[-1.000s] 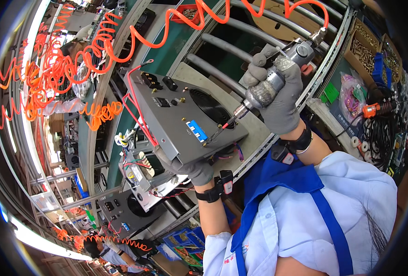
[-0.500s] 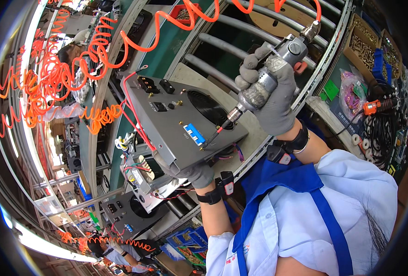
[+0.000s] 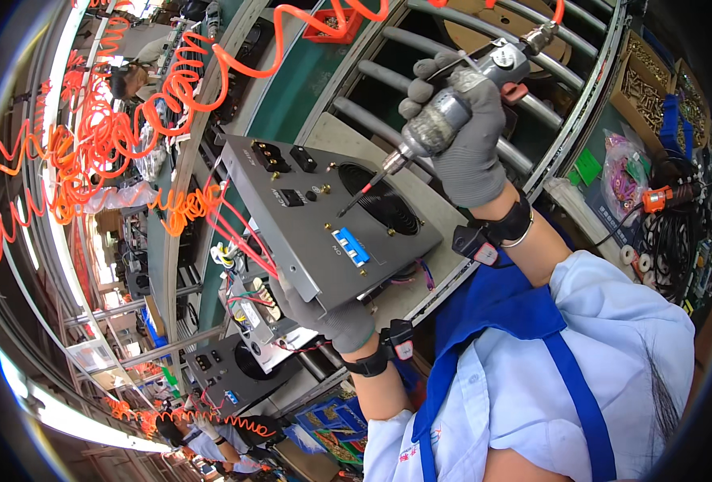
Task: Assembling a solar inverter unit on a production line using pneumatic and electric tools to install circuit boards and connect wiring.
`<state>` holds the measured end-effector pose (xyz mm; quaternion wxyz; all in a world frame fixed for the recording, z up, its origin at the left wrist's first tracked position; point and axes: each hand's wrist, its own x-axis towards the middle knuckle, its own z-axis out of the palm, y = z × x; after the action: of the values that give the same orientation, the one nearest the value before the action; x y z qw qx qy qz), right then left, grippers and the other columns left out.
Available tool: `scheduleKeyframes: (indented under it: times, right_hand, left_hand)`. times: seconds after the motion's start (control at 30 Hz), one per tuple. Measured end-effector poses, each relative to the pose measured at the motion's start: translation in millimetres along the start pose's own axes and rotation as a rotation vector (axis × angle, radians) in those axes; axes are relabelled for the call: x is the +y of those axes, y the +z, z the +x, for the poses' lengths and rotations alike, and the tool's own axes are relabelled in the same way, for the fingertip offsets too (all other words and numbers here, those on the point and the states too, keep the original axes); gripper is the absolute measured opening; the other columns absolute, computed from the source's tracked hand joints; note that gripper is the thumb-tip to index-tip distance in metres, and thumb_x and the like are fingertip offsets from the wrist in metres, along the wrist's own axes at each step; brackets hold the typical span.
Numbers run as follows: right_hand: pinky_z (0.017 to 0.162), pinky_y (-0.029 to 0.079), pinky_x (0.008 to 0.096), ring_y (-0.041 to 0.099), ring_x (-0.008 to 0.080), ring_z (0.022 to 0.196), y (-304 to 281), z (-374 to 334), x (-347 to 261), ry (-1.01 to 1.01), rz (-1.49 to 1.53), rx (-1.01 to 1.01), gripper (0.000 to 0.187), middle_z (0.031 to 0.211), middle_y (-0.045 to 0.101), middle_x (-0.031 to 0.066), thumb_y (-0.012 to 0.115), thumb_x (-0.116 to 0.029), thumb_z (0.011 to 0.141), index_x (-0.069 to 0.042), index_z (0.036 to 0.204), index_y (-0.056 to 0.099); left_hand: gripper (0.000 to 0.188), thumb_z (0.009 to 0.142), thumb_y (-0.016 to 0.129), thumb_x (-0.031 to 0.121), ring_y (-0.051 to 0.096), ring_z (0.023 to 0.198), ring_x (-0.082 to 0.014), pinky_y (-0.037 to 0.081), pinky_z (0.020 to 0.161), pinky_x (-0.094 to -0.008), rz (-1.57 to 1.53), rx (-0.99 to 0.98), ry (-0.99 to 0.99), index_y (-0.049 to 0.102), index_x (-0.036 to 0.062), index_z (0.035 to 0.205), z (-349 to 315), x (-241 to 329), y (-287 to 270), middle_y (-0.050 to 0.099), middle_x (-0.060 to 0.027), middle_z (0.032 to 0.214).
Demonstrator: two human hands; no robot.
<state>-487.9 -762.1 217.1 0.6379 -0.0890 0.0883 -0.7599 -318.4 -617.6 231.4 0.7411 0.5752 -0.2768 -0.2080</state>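
Factory hall; roller conveyor [image 3: 452,72]; orange coiled hoses [image 3: 91,145]; strip lights [image 3: 59,410].

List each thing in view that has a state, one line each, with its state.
left hand: gloved, gripping the panel's lower edge.
right hand: gloved, closed around the screwdriver.
grey panel: tilted, held up off the rollers.
pneumatic screwdriver: angled down, bit tip at the panel face.
orange coiled hose: hanging overhead.
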Motion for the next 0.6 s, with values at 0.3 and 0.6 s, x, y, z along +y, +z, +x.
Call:
scheduleKeyframes:
  times: [0.3, 0.6]
  right_hand:
    - [0.069, 0.054, 0.0334, 0.06, 0.0155, 0.076, -6, 0, 19, 0.054, -0.098, -0.071, 0.038, 0.095, 0.058, 0.0073, 0.055, -0.038, 0.086, -0.008, 0.108, 0.051]
    - [0.068, 0.054, 0.0337, 0.061, 0.0163, 0.077, -14, 2, 26, 0.083, -0.009, 0.019, 0.039, 0.094, 0.058, 0.0081, 0.061, -0.039, 0.084, -0.008, 0.106, 0.052]
  left_hand:
    - [0.041, 0.095, 0.038, 0.026, 0.064, 0.094, -0.023, 0.057, 0.076, -0.0342, -0.067, 0.004, 0.012, 0.049, -0.0012, 0.123, 5, -9, -13, 0.061, -0.016, 0.11]
    - [0.041, 0.095, 0.038, 0.027, 0.065, 0.093, -0.0242, 0.058, 0.076, -0.035, 0.132, -0.01, 0.168, 0.048, -0.0017, 0.123, 3, -16, -16, 0.06, -0.0171, 0.11]
